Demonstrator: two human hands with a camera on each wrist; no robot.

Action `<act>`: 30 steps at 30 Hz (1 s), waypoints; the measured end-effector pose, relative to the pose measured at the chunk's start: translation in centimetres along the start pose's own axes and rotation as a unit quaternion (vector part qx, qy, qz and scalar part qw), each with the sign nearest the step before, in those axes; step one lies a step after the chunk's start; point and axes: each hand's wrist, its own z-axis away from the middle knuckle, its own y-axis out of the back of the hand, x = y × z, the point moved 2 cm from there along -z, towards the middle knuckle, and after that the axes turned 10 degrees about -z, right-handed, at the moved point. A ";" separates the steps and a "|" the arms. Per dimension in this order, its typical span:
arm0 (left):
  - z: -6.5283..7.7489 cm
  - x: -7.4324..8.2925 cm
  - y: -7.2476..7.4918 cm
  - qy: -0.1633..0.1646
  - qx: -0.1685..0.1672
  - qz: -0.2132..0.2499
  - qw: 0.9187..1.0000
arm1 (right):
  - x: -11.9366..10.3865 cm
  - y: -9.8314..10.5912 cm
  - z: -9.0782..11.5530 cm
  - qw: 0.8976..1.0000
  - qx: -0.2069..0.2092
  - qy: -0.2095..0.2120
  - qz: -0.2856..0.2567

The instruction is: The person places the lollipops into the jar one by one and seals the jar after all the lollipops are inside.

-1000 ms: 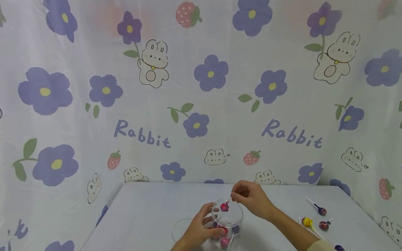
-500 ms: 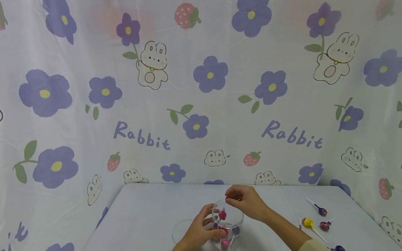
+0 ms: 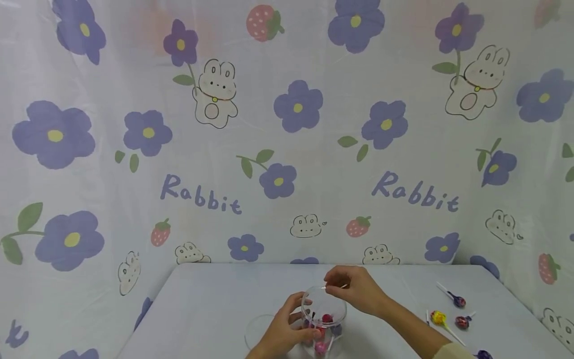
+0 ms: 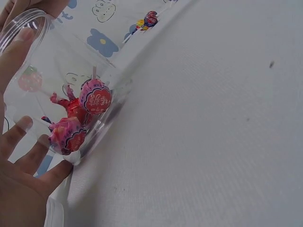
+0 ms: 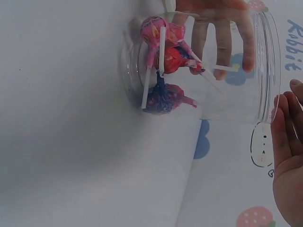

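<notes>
My left hand (image 3: 284,326) grips a clear round jar (image 3: 335,305) from the left, thumb across its front and fingers spread along the far side. Inside, several wrapped lollipops lie in a heap at the bottom, among them a pink one (image 4: 95,97), a red one (image 5: 169,60) and a dark purple one (image 5: 163,98). A red lollipop (image 3: 327,318) rests on top of that heap. My right hand (image 3: 356,290) is over the jar's mouth with its fingertips right at the rim, fingers loosely bent and holding nothing.
On the right of the white table (image 3: 215,299) lie more lollipops: a dark one (image 3: 458,301), a yellow one (image 3: 438,317), a red one (image 3: 463,322) and a purple one at the bottom edge. A clear round lid (image 3: 246,335) lies left of the jar. Behind hangs a patterned curtain (image 3: 332,164).
My right hand lowered a red lollipop from above the rim into the jar and let it go; it has dropped onto the others. My left hand has stayed on the jar.
</notes>
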 end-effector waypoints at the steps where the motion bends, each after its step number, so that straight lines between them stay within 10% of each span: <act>1: 0.0 0.0 -0.1 0.003 0.000 -0.002 1.000 | 0.0 0.1 0.1 1.000 -0.002 0.000 0.000; 30: 0.4 -0.1 -0.4 0.001 0.000 -0.004 1.000 | 2.0 7.9 6.3 0.995 0.041 -0.048 0.083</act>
